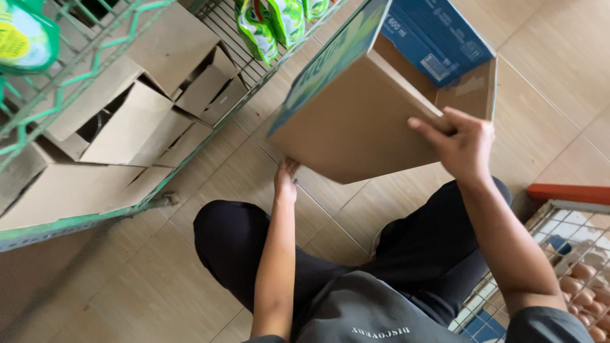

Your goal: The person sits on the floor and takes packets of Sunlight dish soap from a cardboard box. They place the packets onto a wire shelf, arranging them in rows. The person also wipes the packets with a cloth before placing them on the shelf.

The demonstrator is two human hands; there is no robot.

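the person squats on a tiled floor (159, 279) and holds an open cardboard box (356, 121) in the air with both hands. the box is tilted, its plain brown bottom facing the camera, its blue and green printed sides turned up and away, one blue flap (438, 38) folded out at the top. the right hand (460, 143) has its grip closed on the box's right edge, fingers curled over the rim and thumb on the brown face. the left hand (286, 181) presses its fingertips to the box's lower left corner from beneath; whether that grip is closed around the edge cannot be told. to the left a green wire shelf (82, 57) carries plain brown cartons (133, 121), with green pouches (273, 22) hanging above it. at the lower right a wire basket (559, 216) holds brown eggs (588, 292), near the person's right arm.
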